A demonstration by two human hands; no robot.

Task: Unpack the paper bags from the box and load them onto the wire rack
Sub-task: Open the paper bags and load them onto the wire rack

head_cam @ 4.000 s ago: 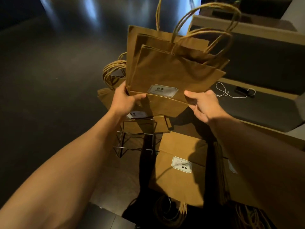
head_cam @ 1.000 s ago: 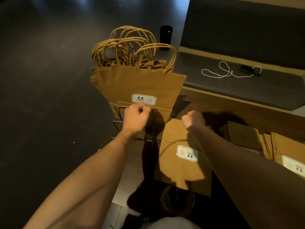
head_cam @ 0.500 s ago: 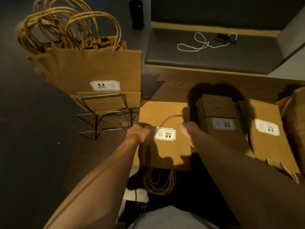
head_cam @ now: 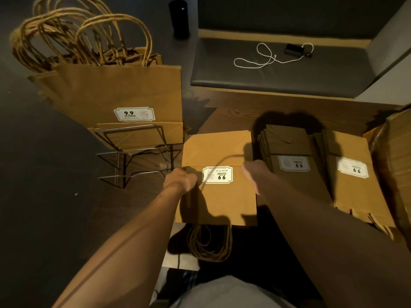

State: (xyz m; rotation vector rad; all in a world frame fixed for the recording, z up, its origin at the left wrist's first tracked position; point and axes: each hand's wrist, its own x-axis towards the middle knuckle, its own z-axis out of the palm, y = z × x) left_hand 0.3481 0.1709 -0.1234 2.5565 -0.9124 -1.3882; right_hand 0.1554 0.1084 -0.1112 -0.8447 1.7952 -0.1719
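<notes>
Dark floor all round, wood-grain surface [head_cam: 224, 120] under the bags, padded dark bench [head_cam: 289, 70] behind with a white cord [head_cam: 264, 57] and a small black device [head_cam: 293, 49]; black cylinder [head_cam: 178, 17] on the floor. Wire rack [head_cam: 135, 152] at left holds upright paper bags [head_cam: 120, 90], label "9.9". Flat bag stack [head_cam: 220, 174] at centre, label upside down, also 9.9. Left hand [head_cam: 180, 180] grip closed on its left edge. Right hand [head_cam: 252, 172] at its right edge, grip state cannot tell. Two more flat stacks [head_cam: 322, 165] just right.
</notes>
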